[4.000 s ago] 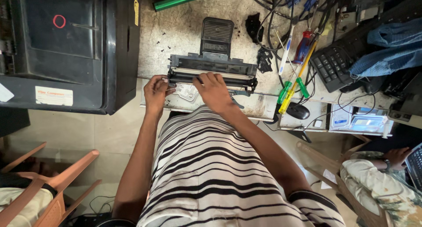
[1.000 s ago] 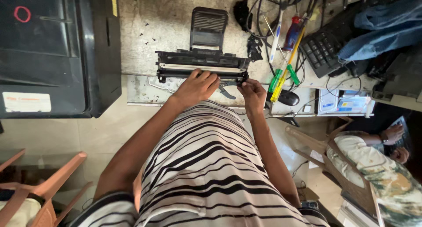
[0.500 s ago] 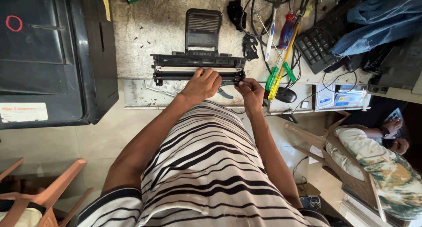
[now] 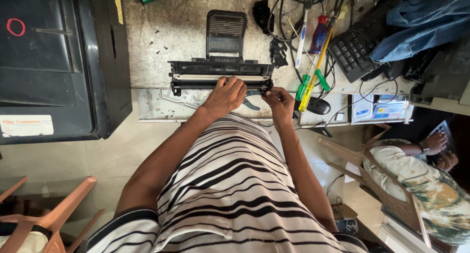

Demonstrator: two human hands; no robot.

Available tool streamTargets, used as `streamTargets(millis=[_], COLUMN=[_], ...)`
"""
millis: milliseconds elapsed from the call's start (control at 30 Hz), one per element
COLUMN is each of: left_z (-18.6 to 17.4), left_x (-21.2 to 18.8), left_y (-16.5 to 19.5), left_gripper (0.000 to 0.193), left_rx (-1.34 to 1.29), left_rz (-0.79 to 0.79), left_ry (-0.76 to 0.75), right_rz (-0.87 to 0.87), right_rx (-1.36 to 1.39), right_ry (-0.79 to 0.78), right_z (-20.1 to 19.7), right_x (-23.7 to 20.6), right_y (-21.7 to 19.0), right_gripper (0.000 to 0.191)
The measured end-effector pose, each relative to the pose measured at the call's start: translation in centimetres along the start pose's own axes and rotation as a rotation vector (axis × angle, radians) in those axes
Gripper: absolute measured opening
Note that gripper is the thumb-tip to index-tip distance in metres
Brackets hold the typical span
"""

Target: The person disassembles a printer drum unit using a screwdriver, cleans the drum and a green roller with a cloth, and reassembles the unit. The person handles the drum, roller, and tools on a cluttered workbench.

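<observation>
A long black toner cartridge [image 4: 196, 72] lies across the near edge of a worn grey workbench [image 4: 176, 32]. My left hand [image 4: 226, 96] rests on its front, right of the middle, fingers curled over the roller side. My right hand [image 4: 279, 100] pinches the cartridge's right end. Behind it lies a black ribbed cartridge cover [image 4: 225, 31]. A few small screws [image 4: 155, 40] are scattered on the bench to the left.
A big black printer [image 4: 54, 62] fills the left side. Screwdrivers [image 4: 313, 72], cables and a black keyboard [image 4: 355, 49] lie at the right, under a blue cloth [image 4: 421, 18]. Another person [image 4: 421, 169] sits at the lower right. An orange chair [image 4: 54, 218] stands lower left.
My left hand has slid from the cartridge's left end to right of its middle. My right hand has moved to the right end. The cartridge stays at the bench edge.
</observation>
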State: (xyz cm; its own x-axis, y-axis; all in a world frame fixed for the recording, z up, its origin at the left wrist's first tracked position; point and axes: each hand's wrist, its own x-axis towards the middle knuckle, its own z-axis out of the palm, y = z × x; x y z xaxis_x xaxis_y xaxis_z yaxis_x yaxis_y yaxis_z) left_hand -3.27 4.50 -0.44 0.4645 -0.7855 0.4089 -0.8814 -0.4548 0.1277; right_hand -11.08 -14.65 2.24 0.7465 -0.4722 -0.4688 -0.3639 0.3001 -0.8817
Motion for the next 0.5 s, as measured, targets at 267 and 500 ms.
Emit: streamTargets(millis=[267,500], left_z=[0.27,0.44], left_x=[-0.02,0.02], left_y=[0.53,0.61], left_gripper=[0.03,0.027], left_rx=[-0.013,-0.062], left_rz=[-0.043,-0.076], left_ry=[0.019,0.038], right_rz=[-0.027,-0.019], right_rx=[-0.051,-0.052], right_ry=[-0.005,-0.028], right_z=[-0.26,-0.2], right_x=[0.07,0.13], right_y=[0.14,-0.22], right_gripper=[0.015,0.014])
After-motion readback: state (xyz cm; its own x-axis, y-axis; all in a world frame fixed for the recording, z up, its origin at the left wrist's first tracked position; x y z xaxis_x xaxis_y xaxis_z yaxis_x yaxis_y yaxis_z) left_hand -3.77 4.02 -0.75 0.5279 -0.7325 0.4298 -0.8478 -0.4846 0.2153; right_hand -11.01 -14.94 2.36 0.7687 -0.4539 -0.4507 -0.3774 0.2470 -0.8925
